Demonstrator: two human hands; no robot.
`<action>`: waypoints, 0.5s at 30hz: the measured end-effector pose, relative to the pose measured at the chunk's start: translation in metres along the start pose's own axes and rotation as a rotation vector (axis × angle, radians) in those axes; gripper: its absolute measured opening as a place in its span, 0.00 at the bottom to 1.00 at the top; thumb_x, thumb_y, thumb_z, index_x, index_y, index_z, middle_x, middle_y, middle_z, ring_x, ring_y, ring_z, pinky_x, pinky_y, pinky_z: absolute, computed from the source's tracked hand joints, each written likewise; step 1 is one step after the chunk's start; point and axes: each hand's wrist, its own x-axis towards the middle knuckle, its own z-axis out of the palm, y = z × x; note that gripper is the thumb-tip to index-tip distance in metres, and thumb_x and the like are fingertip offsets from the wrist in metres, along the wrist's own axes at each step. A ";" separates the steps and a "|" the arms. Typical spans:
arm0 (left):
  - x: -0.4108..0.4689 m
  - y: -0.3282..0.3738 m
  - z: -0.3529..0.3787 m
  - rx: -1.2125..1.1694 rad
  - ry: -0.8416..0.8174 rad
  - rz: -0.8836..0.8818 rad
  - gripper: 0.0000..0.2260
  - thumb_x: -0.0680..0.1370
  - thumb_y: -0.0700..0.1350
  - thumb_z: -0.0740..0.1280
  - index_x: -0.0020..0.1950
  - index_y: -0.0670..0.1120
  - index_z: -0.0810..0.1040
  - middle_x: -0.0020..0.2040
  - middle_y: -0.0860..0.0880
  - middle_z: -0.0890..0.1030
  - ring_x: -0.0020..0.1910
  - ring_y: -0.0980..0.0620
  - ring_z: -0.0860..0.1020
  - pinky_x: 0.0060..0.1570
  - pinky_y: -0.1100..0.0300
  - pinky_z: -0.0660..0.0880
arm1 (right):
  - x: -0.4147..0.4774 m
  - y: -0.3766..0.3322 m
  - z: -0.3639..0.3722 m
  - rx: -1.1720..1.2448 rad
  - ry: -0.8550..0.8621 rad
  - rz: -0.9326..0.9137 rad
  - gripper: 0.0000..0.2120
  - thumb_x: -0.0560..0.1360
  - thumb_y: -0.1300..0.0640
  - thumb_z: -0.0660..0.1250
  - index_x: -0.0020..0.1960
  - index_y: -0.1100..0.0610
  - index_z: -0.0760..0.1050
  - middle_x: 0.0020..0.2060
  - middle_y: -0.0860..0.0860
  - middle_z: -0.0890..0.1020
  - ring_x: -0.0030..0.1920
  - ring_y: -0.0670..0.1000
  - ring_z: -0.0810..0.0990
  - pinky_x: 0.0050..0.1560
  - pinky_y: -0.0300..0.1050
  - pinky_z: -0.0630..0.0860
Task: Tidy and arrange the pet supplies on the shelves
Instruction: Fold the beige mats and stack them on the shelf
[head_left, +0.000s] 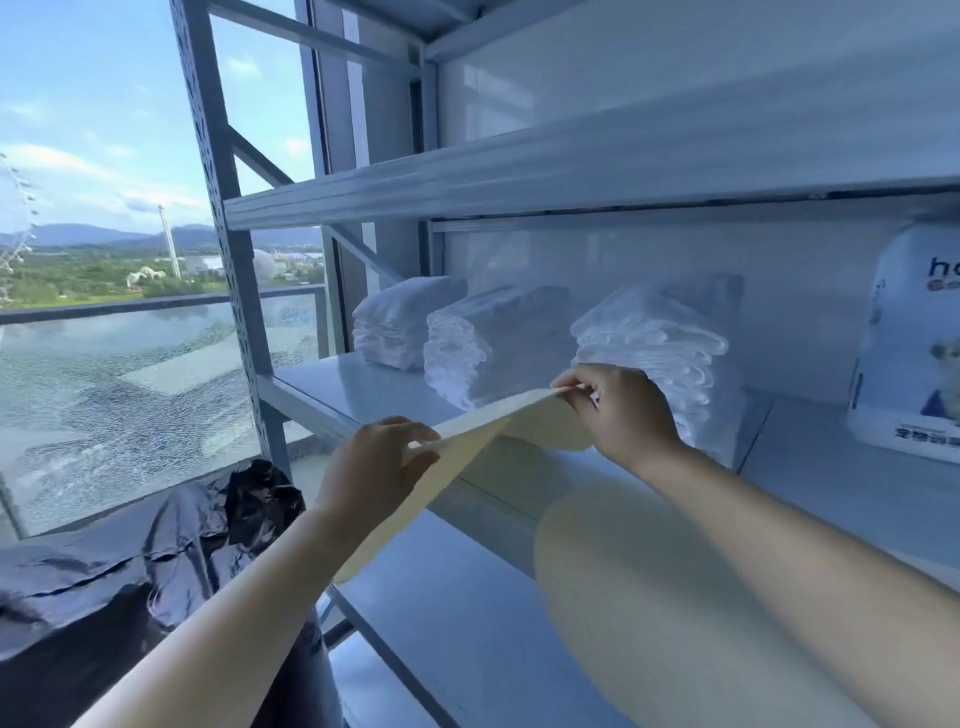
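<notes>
A grey metal shelf unit (519, 171) fills the right and centre of the frame, beside a window (104, 208) at left looking over water and hills. On the middle shelf (363, 389) stand three stacks of folded white pads (665, 353), with a white printed pack (909, 353) at far right. A black plastic bag (156, 545) lies lower left. At centre, a thin cream sheet (467, 441), perhaps paper, is stretched over the shelf's front edge: the left hand (379, 467) pinches its near corner, the right hand (618, 405) pinches its far corner just in front of the right stack.
</notes>
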 end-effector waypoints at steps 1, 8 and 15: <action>-0.002 0.008 -0.003 0.031 -0.022 0.001 0.06 0.75 0.48 0.66 0.50 0.53 0.81 0.45 0.55 0.81 0.42 0.50 0.79 0.35 0.60 0.68 | -0.011 0.005 -0.007 0.003 0.003 0.027 0.04 0.76 0.53 0.66 0.44 0.49 0.80 0.39 0.44 0.82 0.41 0.49 0.78 0.37 0.41 0.69; -0.014 0.060 -0.011 0.091 0.029 0.149 0.07 0.78 0.46 0.64 0.51 0.51 0.81 0.45 0.52 0.83 0.43 0.46 0.80 0.34 0.59 0.67 | -0.073 0.034 -0.055 0.101 0.070 0.133 0.04 0.76 0.57 0.66 0.45 0.55 0.79 0.38 0.46 0.81 0.42 0.50 0.80 0.41 0.45 0.74; 0.043 0.142 -0.016 -0.096 0.128 0.391 0.10 0.76 0.40 0.64 0.52 0.49 0.83 0.50 0.51 0.83 0.48 0.44 0.81 0.42 0.49 0.78 | -0.096 0.044 -0.134 0.177 0.343 0.259 0.05 0.76 0.60 0.66 0.42 0.57 0.79 0.36 0.43 0.81 0.39 0.36 0.79 0.40 0.31 0.71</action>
